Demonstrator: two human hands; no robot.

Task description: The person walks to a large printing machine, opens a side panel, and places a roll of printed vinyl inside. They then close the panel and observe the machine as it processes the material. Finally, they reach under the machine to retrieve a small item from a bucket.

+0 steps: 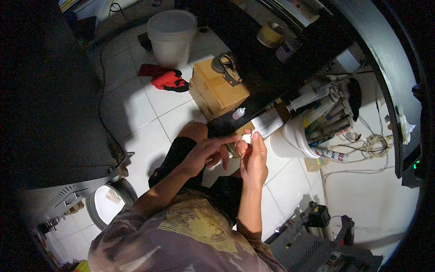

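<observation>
A small white piece [246, 137], too small to name, is pinched between the thumb and fingers of my right hand [254, 161]. My left hand [206, 154] comes in from the left with its index finger stretched out to the white piece, at or very close to it. The other left fingers hang apart and hold nothing that I can see. Below my hands are my bent knees in dark shorts. Just beyond the right hand, a sheet of white paper [268, 122] lies on something brown, with a small white bottle [238, 113] to its left.
A cardboard box [222, 93] with a coiled black cord on top stands ahead. Right of my hands is a white bucket [290, 138] full of tubes. A clear bin [172, 41] and red-black cloth [168, 80] sit farther off; dark machines flank both sides.
</observation>
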